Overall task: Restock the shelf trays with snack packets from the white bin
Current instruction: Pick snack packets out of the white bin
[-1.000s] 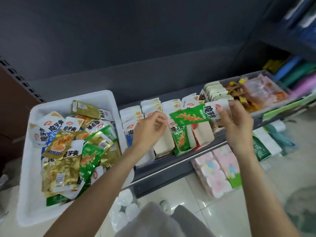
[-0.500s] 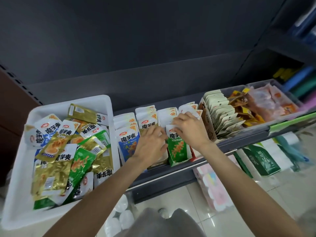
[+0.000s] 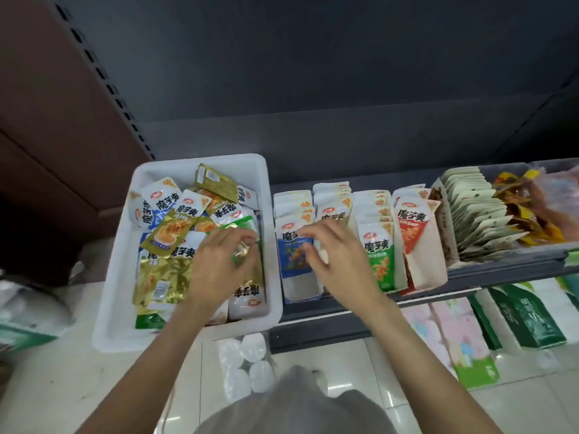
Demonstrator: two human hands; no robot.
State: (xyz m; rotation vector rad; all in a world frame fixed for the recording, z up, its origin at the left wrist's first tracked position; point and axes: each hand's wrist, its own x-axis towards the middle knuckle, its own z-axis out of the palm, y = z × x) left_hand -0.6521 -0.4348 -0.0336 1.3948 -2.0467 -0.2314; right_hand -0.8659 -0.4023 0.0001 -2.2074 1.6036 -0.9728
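A dark shelf [image 3: 344,145] carries the white bin [image 3: 119,296] of packets [image 3: 163,277], with trays [image 3: 300,296] right of the bin. Inside the bin, the left hand [image 3: 219,270] pinches a gold packet [image 3: 242,255]. Right of the bin, the right hand [image 3: 341,261] hovers over the trays, fingers loosely curled, holding nothing.

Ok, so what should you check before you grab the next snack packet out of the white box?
1. Packets left in the white bin: ok, plenty.
2. Left hand over the bin: ok, fingers at a gold packet.
3. Firm grip on that packet: cannot tell, blurred.
4. Right hand free to help: ok, holding nothing, above the blue packet tray.
5. Room in the green packet tray: cannot tell.
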